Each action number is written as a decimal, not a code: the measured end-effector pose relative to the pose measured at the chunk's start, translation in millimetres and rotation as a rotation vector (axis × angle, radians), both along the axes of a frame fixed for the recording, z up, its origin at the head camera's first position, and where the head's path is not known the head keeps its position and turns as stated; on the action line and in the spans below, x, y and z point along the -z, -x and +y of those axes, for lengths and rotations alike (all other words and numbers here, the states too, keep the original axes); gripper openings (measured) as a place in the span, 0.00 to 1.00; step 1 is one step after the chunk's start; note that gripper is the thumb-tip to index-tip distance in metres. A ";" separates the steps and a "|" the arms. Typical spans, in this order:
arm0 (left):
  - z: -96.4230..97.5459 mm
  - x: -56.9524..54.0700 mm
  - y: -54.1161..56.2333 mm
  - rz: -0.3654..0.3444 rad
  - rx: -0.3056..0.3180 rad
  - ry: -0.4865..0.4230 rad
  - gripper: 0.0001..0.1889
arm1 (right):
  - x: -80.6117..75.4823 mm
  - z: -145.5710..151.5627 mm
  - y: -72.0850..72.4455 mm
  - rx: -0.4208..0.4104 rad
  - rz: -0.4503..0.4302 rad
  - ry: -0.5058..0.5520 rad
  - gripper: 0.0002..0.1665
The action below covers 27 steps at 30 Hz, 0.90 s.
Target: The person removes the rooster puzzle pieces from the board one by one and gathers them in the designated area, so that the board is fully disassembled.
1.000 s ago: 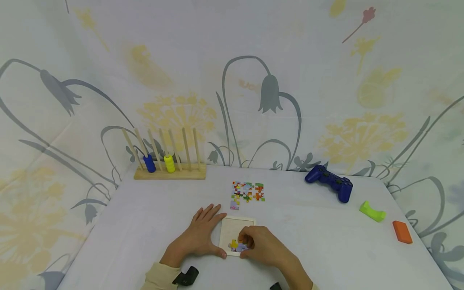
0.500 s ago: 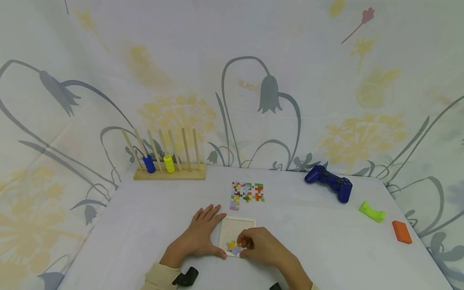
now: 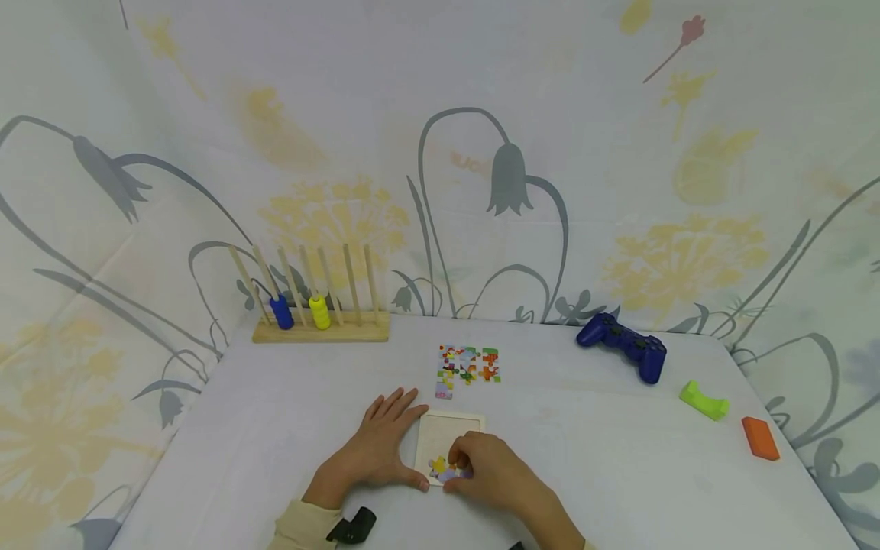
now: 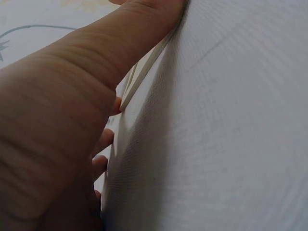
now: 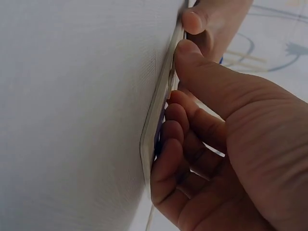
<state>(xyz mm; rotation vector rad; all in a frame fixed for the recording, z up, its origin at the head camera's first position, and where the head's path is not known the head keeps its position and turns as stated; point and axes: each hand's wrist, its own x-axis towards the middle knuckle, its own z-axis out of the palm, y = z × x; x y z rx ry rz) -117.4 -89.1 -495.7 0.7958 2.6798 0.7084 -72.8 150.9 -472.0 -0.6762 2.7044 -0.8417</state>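
A shallow wooden puzzle tray (image 3: 447, 426) lies on the white table in front of me. My left hand (image 3: 381, 443) is spread flat beside it, with thumb and index finger against the tray's left corners. Over the lower right part of the tray, my right hand (image 3: 491, 472) curls its fingers and pinches a puzzle piece (image 3: 459, 473), mostly hidden by the fingers. A yellow and purple puzzle piece (image 3: 437, 464) shows at the lower left inside the tray. In the right wrist view, the thumb and fingers (image 5: 176, 115) stay low at the tray rim (image 5: 153, 122).
Behind the tray lie several loose puzzle pieces (image 3: 468, 367) in rows. A wooden peg rack (image 3: 351, 328) with blue and yellow beads stands back left. To the right are a blue game controller (image 3: 622, 345), a green arched block (image 3: 704, 401) and an orange block (image 3: 760, 438).
My right hand has shifted slightly left, its thumb moving left along the tray's lower edge. The pieces inside the tray have shifted a little left. My left hand has stayed in place.
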 end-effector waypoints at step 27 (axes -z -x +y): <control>-0.7 1.2 -0.3 -0.006 -0.001 -0.013 0.62 | -0.7 -3.8 -3.7 -0.019 0.025 -0.075 0.15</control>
